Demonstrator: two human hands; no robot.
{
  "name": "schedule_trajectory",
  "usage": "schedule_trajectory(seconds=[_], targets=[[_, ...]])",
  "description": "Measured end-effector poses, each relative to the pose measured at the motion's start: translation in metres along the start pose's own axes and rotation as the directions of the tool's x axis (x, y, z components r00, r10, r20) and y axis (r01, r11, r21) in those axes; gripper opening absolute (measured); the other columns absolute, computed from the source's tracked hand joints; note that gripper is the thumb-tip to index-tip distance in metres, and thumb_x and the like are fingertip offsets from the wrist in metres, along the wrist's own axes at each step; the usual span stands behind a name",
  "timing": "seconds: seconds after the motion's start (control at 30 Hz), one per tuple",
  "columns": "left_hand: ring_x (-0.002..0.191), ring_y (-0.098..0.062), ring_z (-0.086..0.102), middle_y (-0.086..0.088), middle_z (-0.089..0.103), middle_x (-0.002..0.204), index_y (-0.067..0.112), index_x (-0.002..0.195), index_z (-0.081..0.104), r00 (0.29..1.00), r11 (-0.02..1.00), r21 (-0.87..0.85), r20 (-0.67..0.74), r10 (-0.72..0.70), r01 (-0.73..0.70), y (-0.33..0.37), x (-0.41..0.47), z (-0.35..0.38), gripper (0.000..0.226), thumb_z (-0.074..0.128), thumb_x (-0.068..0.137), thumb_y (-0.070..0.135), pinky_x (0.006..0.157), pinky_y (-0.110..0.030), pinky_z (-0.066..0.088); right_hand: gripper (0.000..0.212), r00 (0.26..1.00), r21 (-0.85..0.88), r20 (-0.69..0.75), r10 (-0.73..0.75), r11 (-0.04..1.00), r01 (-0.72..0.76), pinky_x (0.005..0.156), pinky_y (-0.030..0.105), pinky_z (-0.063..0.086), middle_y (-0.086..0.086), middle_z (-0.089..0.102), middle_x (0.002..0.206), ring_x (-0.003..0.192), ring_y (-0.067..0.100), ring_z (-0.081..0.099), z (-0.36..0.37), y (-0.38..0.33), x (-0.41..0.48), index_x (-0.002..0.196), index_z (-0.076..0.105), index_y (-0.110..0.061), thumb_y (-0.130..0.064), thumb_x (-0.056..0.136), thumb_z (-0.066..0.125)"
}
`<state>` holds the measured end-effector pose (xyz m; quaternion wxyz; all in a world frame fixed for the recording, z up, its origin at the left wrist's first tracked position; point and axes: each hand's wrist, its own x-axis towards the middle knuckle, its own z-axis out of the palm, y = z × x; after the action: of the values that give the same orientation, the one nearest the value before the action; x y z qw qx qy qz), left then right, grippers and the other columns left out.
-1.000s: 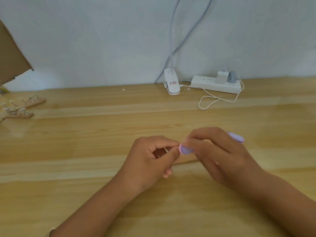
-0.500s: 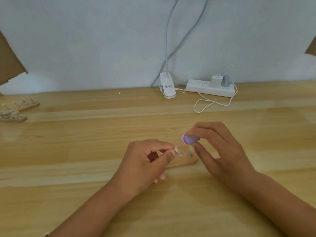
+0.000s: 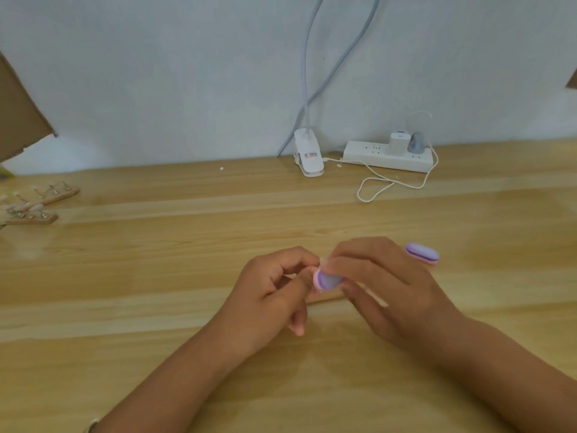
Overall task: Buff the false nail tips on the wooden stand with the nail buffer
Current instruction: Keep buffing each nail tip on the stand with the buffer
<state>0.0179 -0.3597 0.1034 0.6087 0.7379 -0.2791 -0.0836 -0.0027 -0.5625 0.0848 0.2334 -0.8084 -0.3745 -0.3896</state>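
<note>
The purple nail buffer [image 3: 327,280] with a pink edge sits at the centre of the frame, gripped between the thumb and fingers of the right hand [image 3: 387,295], its rounded end pointing left. Just under it, a thin strip of the wooden stand [image 3: 326,297] shows on the surface [image 3: 156,276]; the hands cover the rest, and the nail tips are too blurred to make out. The left hand [image 3: 271,295] is curled, with thumb and forefinger drawn together right at the buffer's end, the two hands touching there. Whether they pinch anything cannot be told. A second purple buffer [image 3: 422,253] lies flat to the upper right of the hands. At the far left edge lie two more wooden stands [image 3: 56,194]. Along the wall at the top stand a white clip base [image 3: 309,159] and a power strip [image 3: 387,158] with a looped white cable [image 3: 374,185].
</note>
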Motion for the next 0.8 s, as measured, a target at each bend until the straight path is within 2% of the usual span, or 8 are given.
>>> schedule_trajectory(seconds=[0.13, 0.23, 0.3, 0.4, 0.5, 0.6, 0.7, 0.8], targets=[[0.039, -0.021, 0.053, -0.004, 0.054, 0.066, 0.008, 0.085, 0.065, 0.999, 0.997, -0.06, 0.001, -0.043, 0.043, 0.001, 0.001, -0.002, 0.021, 0.051, 0.092, 0.023, 0.046, -0.025, 0.042, 0.035, 0.988, -0.02, -0.07, 0.139, 0.99, -0.141, 0.088, 0.026, 0.05, -0.001, 0.062, 0.111, 0.106, 0.012, 0.06, -0.011, 0.011, 0.0, 0.116, 0.059, -0.018, 0.005, 0.091, 0.062], [0.039, -0.021, 0.053, -0.003, 0.055, 0.065, 0.005, 0.087, 0.065, 0.999, 0.997, -0.067, 0.026, -0.039, 0.04, 0.0, 0.002, 0.0, 0.022, 0.053, 0.091, 0.023, 0.046, -0.025, 0.042, 0.025, 0.993, 0.035, -0.072, 0.091, 0.995, -0.088, 0.095, 0.02, 0.043, 0.001, 0.061, 0.114, 0.108, 0.014, 0.06, -0.003, 0.0, 0.0, 0.118, 0.06, -0.016, -0.003, 0.096, 0.058], [0.04, -0.02, 0.054, -0.003, 0.056, 0.065, 0.003, 0.089, 0.065, 0.998, 0.997, -0.075, 0.049, -0.027, 0.031, 0.001, 0.002, 0.0, 0.022, 0.053, 0.092, 0.022, 0.046, -0.026, 0.043, 0.026, 0.999, 0.049, -0.028, 0.029, 0.998, -0.027, 0.095, 0.022, 0.044, 0.005, 0.063, 0.113, 0.106, 0.018, 0.06, 0.001, -0.005, -0.001, 0.117, 0.059, -0.014, 0.0, 0.096, 0.058], [0.039, -0.021, 0.053, -0.005, 0.056, 0.064, 0.004, 0.085, 0.064, 0.998, 0.991, -0.127, 0.063, -0.025, 0.033, 0.003, 0.0, 0.0, 0.021, 0.052, 0.092, 0.02, 0.046, -0.026, 0.043, 0.033, 0.996, -0.02, -0.015, 0.092, 0.996, -0.092, 0.093, 0.021, 0.046, 0.004, 0.064, 0.109, 0.105, 0.015, 0.06, -0.006, 0.007, 0.0, 0.115, 0.058, -0.016, 0.006, 0.091, 0.061], [0.039, -0.022, 0.054, -0.007, 0.058, 0.064, 0.006, 0.083, 0.064, 0.997, 0.985, -0.165, 0.075, -0.031, 0.043, 0.004, 0.0, -0.001, 0.021, 0.051, 0.092, 0.019, 0.047, -0.027, 0.044, 0.029, 0.984, 0.0, -0.074, 0.163, 0.987, -0.163, 0.093, 0.021, 0.045, 0.001, 0.062, 0.108, 0.108, 0.011, 0.058, -0.01, 0.007, 0.001, 0.117, 0.057, -0.017, 0.0, 0.093, 0.059], [0.042, -0.024, 0.055, -0.011, 0.059, 0.063, 0.004, 0.083, 0.064, 0.991, 0.98, -0.194, 0.129, -0.027, 0.052, 0.004, -0.001, -0.001, 0.021, 0.051, 0.093, 0.017, 0.049, -0.029, 0.046, 0.022, 0.995, 0.061, -0.065, 0.076, 0.996, -0.072, 0.097, 0.02, 0.042, 0.0, 0.061, 0.111, 0.107, 0.015, 0.06, -0.002, -0.008, 0.002, 0.116, 0.058, -0.015, -0.004, 0.097, 0.056], [0.042, -0.023, 0.053, -0.01, 0.053, 0.057, 0.004, 0.078, 0.061, 0.986, 0.972, -0.23, 0.166, -0.014, 0.052, 0.004, -0.001, -0.002, 0.022, 0.049, 0.093, 0.014, 0.049, -0.03, 0.045, 0.036, 1.0, -0.087, -0.016, -0.002, 0.996, 0.0, 0.089, 0.024, 0.048, 0.002, 0.064, 0.108, 0.099, 0.019, 0.062, 0.0, -0.005, 0.001, 0.113, 0.058, -0.017, 0.009, 0.088, 0.061], [0.04, -0.021, 0.049, -0.008, 0.043, 0.053, 0.01, 0.072, 0.059, 0.984, 0.965, -0.249, 0.173, -0.034, 0.077, 0.006, 0.001, -0.005, 0.025, 0.045, 0.092, 0.015, 0.048, -0.025, 0.043, 0.049, 0.996, -0.163, -0.057, 0.073, 0.983, -0.081, 0.074, 0.034, 0.054, 0.001, 0.064, 0.107, 0.097, 0.018, 0.063, -0.008, 0.008, 0.001, 0.114, 0.058, -0.018, 0.016, 0.08, 0.068]])
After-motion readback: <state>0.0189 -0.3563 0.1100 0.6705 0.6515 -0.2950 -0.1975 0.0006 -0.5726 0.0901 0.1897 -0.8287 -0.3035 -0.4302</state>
